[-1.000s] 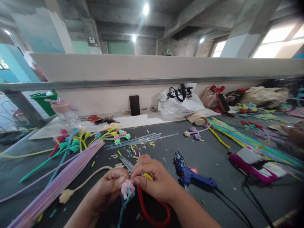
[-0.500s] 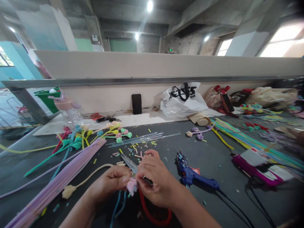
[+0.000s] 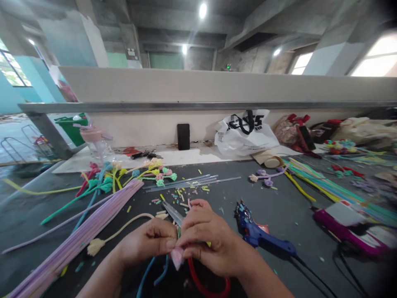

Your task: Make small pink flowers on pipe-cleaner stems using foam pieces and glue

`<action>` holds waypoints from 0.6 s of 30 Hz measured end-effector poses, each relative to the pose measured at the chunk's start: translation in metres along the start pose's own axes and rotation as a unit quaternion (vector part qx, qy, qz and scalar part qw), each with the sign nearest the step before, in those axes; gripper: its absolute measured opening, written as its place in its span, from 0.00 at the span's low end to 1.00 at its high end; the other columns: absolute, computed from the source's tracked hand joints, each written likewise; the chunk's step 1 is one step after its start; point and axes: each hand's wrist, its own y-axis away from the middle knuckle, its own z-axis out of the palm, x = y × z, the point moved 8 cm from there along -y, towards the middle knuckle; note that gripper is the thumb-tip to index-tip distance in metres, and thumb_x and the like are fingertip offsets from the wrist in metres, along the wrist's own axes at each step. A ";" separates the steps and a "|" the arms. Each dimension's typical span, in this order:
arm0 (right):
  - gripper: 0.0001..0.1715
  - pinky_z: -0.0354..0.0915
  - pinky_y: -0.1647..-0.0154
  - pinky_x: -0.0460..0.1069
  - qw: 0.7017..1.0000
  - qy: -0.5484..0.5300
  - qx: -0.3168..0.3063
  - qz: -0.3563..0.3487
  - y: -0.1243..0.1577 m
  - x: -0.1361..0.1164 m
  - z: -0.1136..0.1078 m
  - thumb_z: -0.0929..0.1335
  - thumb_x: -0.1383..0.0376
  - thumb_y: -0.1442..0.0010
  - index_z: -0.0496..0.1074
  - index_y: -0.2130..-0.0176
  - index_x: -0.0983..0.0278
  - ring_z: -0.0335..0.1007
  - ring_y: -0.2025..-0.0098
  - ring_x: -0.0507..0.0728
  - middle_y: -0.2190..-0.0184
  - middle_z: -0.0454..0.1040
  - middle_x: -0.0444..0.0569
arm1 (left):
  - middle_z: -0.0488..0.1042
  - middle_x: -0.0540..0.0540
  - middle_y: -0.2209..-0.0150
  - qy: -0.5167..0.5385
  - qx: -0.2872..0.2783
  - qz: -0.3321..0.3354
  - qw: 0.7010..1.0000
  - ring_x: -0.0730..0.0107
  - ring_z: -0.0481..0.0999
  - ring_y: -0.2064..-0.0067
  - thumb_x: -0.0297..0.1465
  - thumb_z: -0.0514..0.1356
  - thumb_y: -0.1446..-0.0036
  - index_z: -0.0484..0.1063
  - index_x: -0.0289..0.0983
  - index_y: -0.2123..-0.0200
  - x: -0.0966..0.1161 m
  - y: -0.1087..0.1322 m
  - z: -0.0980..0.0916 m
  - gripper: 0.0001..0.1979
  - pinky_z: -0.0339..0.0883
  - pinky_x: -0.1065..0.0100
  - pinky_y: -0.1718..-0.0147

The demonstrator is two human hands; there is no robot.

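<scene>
Low in the middle, a small pink fuzzy pipe-cleaner flower is pinched between both my hands. My left hand is closed on it from the left, thumb against fingers. From the right, my right hand closes its thumb and fingertips on the same piece. Beneath my right hand lies a pair of scissors, blades pointing up and left and red handle showing below; the hand hides their middle. A cream pipe-cleaner stem with a tufted end lies left of my left hand. Blue pipe cleaners lie below the hands.
A blue glue gun lies at right, its cord trailing down. Purple pipe cleaners form a bundle at left. Clear glue sticks and cut scraps lie beyond the hands. A phone and white bag stand at the back.
The pink flower has turned so its tip points downward. My right fingers have shifted to meet my left fingertips on it. The whole view has swung slightly left.
</scene>
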 end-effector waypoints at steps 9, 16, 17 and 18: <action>0.05 0.49 0.45 0.54 0.998 -0.034 -0.043 -0.013 -0.001 -0.002 0.008 0.66 0.64 0.41 0.71 0.69 0.60 0.70 0.65 0.50 0.72 0.75 0.43 | 0.54 0.52 0.81 0.009 -0.061 -0.037 0.997 0.73 0.51 0.77 0.43 0.56 0.49 0.69 0.35 0.81 -0.008 0.003 0.009 0.19 0.42 0.67 0.76; 0.07 0.46 0.46 0.58 0.992 0.118 -0.039 -0.002 0.004 0.005 0.008 0.63 0.70 0.42 0.69 0.66 0.61 0.66 0.64 0.53 0.69 0.74 0.45 | 0.52 0.52 0.80 0.029 -0.019 -0.032 0.999 0.74 0.50 0.76 0.41 0.56 0.47 0.65 0.34 0.82 -0.008 -0.002 0.001 0.18 0.41 0.68 0.77; 0.07 0.46 0.46 0.59 0.990 0.132 -0.046 0.001 0.004 0.006 0.009 0.62 0.70 0.41 0.68 0.67 0.62 0.65 0.64 0.53 0.70 0.73 0.45 | 0.53 0.52 0.80 0.032 -0.018 -0.033 0.999 0.74 0.50 0.76 0.40 0.56 0.48 0.66 0.34 0.82 -0.009 -0.002 0.000 0.18 0.41 0.68 0.77; 0.07 0.46 0.46 0.59 0.988 0.143 -0.055 0.002 0.004 0.006 0.011 0.62 0.70 0.41 0.68 0.67 0.62 0.65 0.64 0.53 0.70 0.73 0.45 | 0.54 0.52 0.80 0.034 -0.020 -0.034 0.999 0.74 0.51 0.76 0.40 0.56 0.48 0.66 0.34 0.82 -0.009 -0.002 0.000 0.18 0.42 0.68 0.77</action>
